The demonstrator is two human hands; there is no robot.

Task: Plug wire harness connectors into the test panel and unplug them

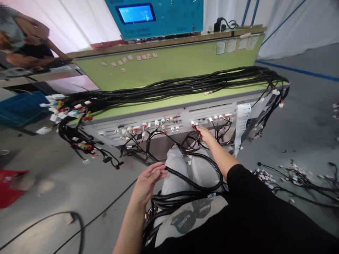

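My right hand [205, 134] reaches forward to the grey socket panel [164, 121] on the front of the green bench and pinches a small connector [195, 126] at a socket. My left hand [149, 178] hovers over my lap with fingers loosely curled around a thick black cable [185, 174] of the wire harness. More black harness cable [169, 203] is coiled across my white trousers. Several white and red plugs sit in the panel's sockets.
A long bundle of black harnesses [185, 86] lies across the green bench top [159, 104], its connector ends [66, 109] hanging off the left. A blue tester with a screen [136, 14] stands behind. Loose harnesses [296, 178] lie on the floor at right. Another person [23, 42] sits far left.
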